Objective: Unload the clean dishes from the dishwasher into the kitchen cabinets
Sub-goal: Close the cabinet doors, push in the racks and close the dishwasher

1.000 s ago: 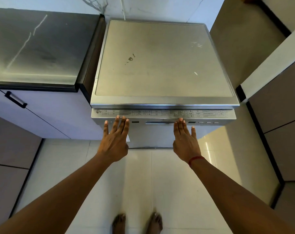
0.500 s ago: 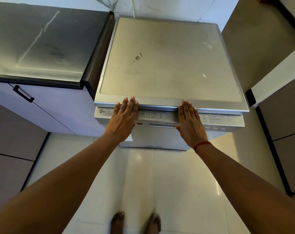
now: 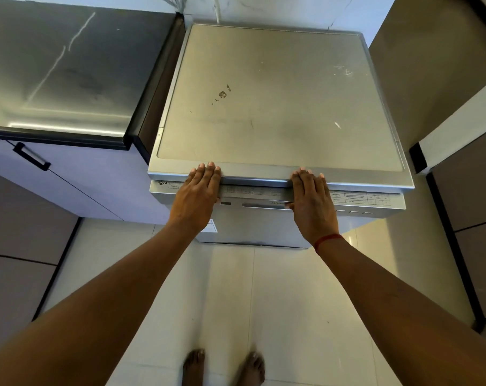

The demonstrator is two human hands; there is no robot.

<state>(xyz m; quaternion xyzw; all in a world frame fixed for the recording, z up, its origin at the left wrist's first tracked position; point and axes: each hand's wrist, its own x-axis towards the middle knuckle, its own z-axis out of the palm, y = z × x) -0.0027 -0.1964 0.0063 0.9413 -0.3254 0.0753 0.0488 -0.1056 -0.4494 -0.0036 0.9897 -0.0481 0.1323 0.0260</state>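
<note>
Head view: left hand [image 3: 197, 199], right hand [image 3: 311, 203] flat, fingers [image 3: 208, 172] straight, on near top edge of dishwasher [image 3: 278, 93]; closed door [image 3: 258, 227] just below both.

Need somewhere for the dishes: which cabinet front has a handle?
The lilac cabinet under the counter, left of the dishwasher; it bears a black handle. The brown fronts either side show none.

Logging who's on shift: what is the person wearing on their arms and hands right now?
Both forearms are bare, with no sleeves in view and no gloves. The left hand wears nothing visible; the wrist behind the right hand carries a thin red thread band.
</note>
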